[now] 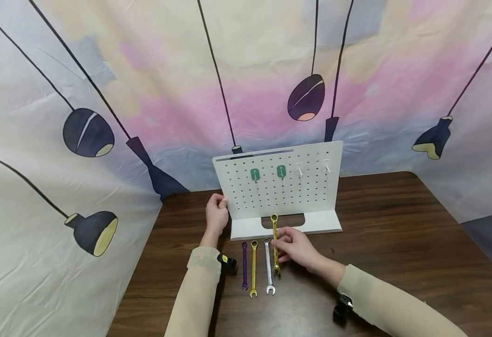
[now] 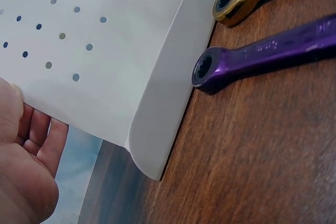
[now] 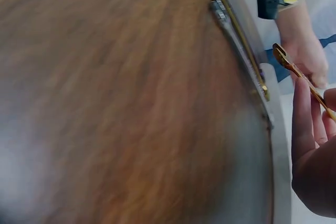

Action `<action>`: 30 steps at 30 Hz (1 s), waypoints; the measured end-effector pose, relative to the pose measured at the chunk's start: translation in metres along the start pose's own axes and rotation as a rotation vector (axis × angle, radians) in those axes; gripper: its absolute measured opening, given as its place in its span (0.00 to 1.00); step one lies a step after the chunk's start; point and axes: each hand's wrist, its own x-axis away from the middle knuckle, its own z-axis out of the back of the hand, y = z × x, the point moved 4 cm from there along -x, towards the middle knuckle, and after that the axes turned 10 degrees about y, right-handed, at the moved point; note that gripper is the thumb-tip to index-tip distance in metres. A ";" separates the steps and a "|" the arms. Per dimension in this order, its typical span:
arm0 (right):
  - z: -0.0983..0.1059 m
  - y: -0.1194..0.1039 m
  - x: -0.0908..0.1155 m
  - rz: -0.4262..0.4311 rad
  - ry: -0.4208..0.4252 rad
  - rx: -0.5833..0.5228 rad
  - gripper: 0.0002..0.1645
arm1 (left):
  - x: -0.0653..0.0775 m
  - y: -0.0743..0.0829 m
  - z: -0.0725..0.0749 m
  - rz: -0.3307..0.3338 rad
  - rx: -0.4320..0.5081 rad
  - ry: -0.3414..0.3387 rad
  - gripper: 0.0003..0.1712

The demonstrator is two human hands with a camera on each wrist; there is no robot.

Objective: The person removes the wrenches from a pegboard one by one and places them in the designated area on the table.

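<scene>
A white pegboard stand (image 1: pixel 246 199) stands upright on the table. My left hand (image 1: pixel 217 217) grips its left side edge; in the left wrist view the left hand's fingers (image 2: pixel 51 148) curl behind the panel. Raised off the table before the stand's base, a gold combination wrench (image 1: pixel 275 231) is pinched in my right hand (image 1: pixel 296 248), its ring end up and its open end down. To its left lie a silver wrench (image 1: pixel 269 267), a second gold wrench (image 1: pixel 253 269) and a purple wrench (image 1: pixel 244 267), side by side with their ring ends toward the board.
Two green hooks (image 1: pixel 281 171) and two clear hooks (image 1: pixel 327 166) sit in a row on the panel's upper part. The stand's flat base (image 1: pixel 323 221) reaches forward over the dark wooden table (image 1: pixel 397 243). A fabric backdrop (image 1: pixel 166 70) hangs behind the table.
</scene>
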 end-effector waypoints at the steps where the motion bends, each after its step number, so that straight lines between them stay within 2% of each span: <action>1: 0.001 0.002 0.001 -0.008 0.001 -0.004 0.16 | 0.000 0.000 0.000 -0.001 0.002 0.000 0.06; 12: 0.017 0.015 0.009 -0.057 -0.017 0.041 0.13 | 0.001 0.000 0.001 -0.004 0.002 -0.004 0.06; 30: 0.023 0.023 0.014 -0.083 -0.081 0.135 0.15 | 0.002 0.002 0.001 0.019 -0.006 -0.004 0.06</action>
